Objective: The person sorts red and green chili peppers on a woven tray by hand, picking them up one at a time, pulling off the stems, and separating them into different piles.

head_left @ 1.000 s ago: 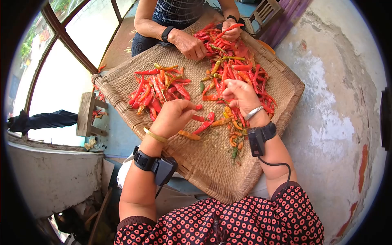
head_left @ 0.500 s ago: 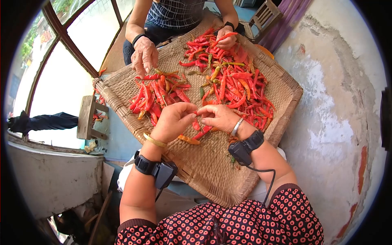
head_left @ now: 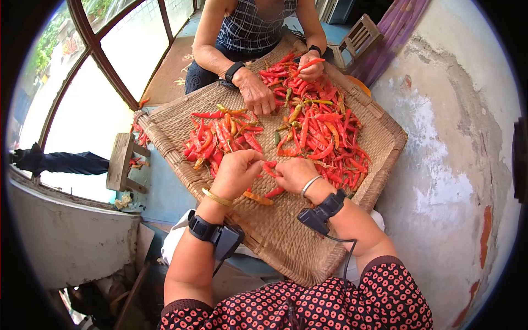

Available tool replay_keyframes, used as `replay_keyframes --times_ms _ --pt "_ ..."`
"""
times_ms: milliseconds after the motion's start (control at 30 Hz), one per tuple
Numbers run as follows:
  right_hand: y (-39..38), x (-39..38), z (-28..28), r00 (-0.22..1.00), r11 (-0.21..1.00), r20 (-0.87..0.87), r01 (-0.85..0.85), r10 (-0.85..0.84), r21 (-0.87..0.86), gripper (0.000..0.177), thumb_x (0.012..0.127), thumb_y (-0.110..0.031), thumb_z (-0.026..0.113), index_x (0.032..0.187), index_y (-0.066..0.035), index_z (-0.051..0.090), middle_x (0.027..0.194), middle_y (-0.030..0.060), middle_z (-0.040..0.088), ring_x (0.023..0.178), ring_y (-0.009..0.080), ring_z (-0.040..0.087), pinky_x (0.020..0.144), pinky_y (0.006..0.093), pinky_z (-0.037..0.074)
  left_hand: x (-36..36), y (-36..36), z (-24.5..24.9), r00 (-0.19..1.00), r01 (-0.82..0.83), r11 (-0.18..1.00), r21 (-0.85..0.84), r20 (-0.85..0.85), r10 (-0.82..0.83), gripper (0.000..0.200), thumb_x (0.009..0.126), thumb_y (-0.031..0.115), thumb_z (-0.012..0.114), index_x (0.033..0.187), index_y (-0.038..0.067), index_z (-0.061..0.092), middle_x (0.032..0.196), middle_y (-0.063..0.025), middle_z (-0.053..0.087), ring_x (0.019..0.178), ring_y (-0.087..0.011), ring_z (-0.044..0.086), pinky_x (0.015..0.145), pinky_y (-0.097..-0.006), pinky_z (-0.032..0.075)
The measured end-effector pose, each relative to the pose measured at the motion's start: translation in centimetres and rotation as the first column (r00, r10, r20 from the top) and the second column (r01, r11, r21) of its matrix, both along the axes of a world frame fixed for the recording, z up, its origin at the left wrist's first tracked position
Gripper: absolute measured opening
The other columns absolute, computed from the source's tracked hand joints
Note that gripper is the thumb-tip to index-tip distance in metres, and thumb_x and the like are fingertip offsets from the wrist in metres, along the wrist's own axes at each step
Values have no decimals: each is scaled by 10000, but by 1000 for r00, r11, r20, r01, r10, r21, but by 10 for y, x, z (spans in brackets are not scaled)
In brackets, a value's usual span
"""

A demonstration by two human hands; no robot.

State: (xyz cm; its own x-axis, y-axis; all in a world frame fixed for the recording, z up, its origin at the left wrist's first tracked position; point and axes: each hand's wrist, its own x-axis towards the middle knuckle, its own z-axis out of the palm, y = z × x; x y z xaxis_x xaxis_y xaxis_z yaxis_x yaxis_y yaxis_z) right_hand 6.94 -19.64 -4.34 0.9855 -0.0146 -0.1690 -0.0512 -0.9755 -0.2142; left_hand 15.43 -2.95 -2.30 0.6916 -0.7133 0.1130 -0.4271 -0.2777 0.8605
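A woven tray (head_left: 286,231) rests across my lap, covered with red and orange chilli peppers. My left hand (head_left: 237,171) and my right hand (head_left: 294,173) meet over the near part of the tray, both pinching one red chilli (head_left: 269,168) between their fingertips. An orange chilli (head_left: 257,198) and a red one (head_left: 273,192) lie just below my hands. A smaller pile of chillies (head_left: 220,137) lies to the left, a larger pile (head_left: 319,126) to the right.
Across the tray another person sits, one hand (head_left: 257,96) resting between the piles, the other hand (head_left: 312,67) holding a red chilli. A small wooden stool (head_left: 122,163) stands left of the tray. A plastered wall (head_left: 456,137) runs along the right. Glass panes are at the left.
My right hand has come back from the large pile to meet my left hand at a chilli. The other person's hand went to the left pile and returned to the middle.
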Motion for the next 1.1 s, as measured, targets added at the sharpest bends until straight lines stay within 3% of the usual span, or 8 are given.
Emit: replay_keyframes --times_ms 200,367,433,667,767,867,1000,1100 --pt "-42 -10 28 812 923 468 384 -349 23 189 726 -250 638 833 -103 584 773 104 601 708 306 599 615 418 482 1 -1 -3 1000 2 996 -86 31 0 135 772 85 595 864 -7 629 697 -123 623 618 -202 618 581 -295 485" --pt "-13 0 -15 931 997 366 -42 13 71 312 692 -176 684 962 -91 552 866 90 533 868 291 547 689 395 472 -1 -2 3 997 -18 999 -33 -73 15 133 766 85 602 859 -7 629 702 -131 626 620 -205 619 587 -301 487" --pt "-1 10 -27 918 999 395 -53 43 14 270 693 -190 680 907 -90 550 853 90 536 864 286 550 687 391 480 1 -2 -6 1000 -20 999 -46 15 20 127 784 69 612 881 -11 622 686 -63 611 627 -81 558 578 -239 460" --pt "-22 7 -8 944 996 318 -89 83 4 129 732 -198 629 754 -86 568 801 84 553 799 268 570 662 390 482 3 -1 -7 1000 -19 1000 -21 23 20 133 786 71 605 887 -15 622 688 -72 614 635 -96 574 586 -245 466" --pt "-44 -3 25 897 984 406 169 -176 53 150 728 -190 636 822 -91 573 796 87 551 795 277 566 666 399 469 5 -1 -9 997 -8 999 -41 82 12 139 787 75 603 892 -14 622 691 -74 615 633 -105 579 587 -248 466" --pt "-56 -4 39 651 919 749 361 -124 -161 262 689 -133 672 931 -96 575 834 94 560 810 288 561 684 369 465 3 -1 -6 999 -6 1000 -19 48 7 142 788 76 602 896 -13 623 695 -76 617 635 -112 584 589 -252 467" --pt "-45 -11 11 980 992 179 -101 87 74 274 656 -132 687 905 -110 578 941 63 525 887 262 523 712 376 459 4 -1 -7 1000 -4 1000 -1 -9 4 140 789 79 601 893 -13 623 697 -78 618 631 -118 584 577 -260 462" --pt "-24 -11 -4 939 943 113 -330 325 29 234 656 -128 676 863 -97 572 883 66 511 876 259 524 716 375 450 4 0 -7 1000 13 1000 12 24 -13 137 785 82 603 881 -14 623 697 -90 617 624 -132 586 575 -265 461"
